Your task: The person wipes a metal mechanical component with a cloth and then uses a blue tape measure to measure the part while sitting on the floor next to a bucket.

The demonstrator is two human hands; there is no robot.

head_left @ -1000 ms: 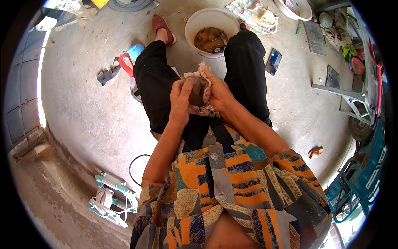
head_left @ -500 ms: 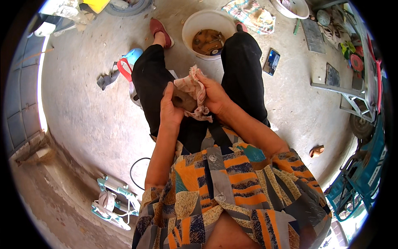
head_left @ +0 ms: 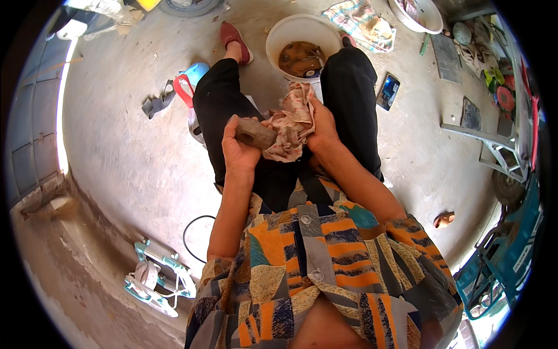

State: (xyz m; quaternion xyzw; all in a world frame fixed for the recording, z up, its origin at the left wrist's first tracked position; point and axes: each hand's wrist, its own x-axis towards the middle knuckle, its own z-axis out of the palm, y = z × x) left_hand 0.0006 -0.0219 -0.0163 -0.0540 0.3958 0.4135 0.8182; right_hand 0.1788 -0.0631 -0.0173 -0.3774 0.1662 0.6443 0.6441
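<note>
Over my lap, my left hand point(head_left: 238, 155) is closed around a worn grey-brown block point(head_left: 256, 134), thumb on its near upper end. I cannot make out exactly what kind of tool part it is. A crumpled pale pink, patterned rag point(head_left: 294, 119) is bunched against the block's right end and covers it. My right hand point(head_left: 324, 125) grips the rag from the right side, with most of its fingers hidden behind the cloth. Beyond my hands, between my feet, stands a white tub point(head_left: 276, 36) holding murky brown water with several metal-looking pieces in it.
A phone point(head_left: 388, 91) lies right of my leg. On the left are a blue round object point(head_left: 196, 72) with a red strap and a dark cloth point(head_left: 158, 104). A checked sack point(head_left: 361, 23) and a second white basin point(head_left: 433, 24) are at the far right, near a metal frame point(head_left: 494, 136).
The block has turned in my left hand, so its dark hole no longer shows and its long side does. The rag has shifted up and bunched around the right end.
</note>
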